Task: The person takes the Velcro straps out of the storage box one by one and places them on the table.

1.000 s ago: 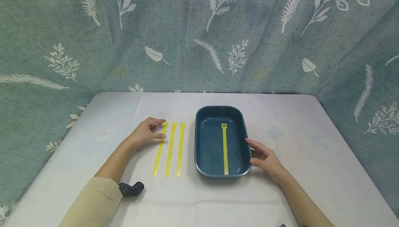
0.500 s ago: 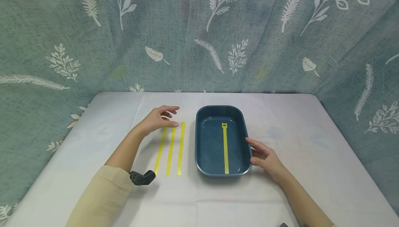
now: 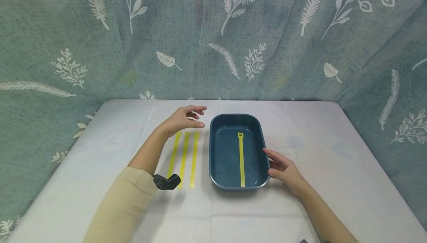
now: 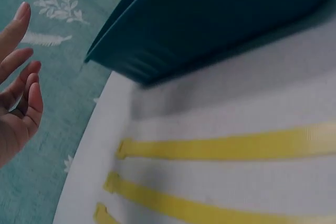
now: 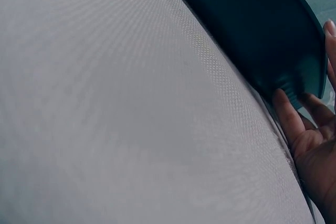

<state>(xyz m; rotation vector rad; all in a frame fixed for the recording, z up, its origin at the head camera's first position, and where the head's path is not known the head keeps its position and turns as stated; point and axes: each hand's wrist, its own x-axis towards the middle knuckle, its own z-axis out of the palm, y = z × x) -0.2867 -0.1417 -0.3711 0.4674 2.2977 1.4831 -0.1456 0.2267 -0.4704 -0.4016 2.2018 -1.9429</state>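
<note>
Three yellow cable ties, each a flat strap with a slotted head, lie side by side on the white cloth: the left tie, the middle tie and the right tie. Above their heads hovers my left hand, fingers loosely spread and holding nothing, left of the tray's far corner. A fourth-sized match, one more yellow tie, lies lengthwise inside the dark blue rectangular tray. My right hand touches the tray's right side, its fingertips at the rim and outer wall with fingers relaxed.
A black wrist camera on the left arm overlaps the lower ends of two ties in the head view. The white-covered table meets a green leaf-patterned curtain at the back and both sides.
My left hand has moved right and away from me, from the left tie's head toward the tray's far left corner, carrying nothing. My right hand and the tray have stayed put.
</note>
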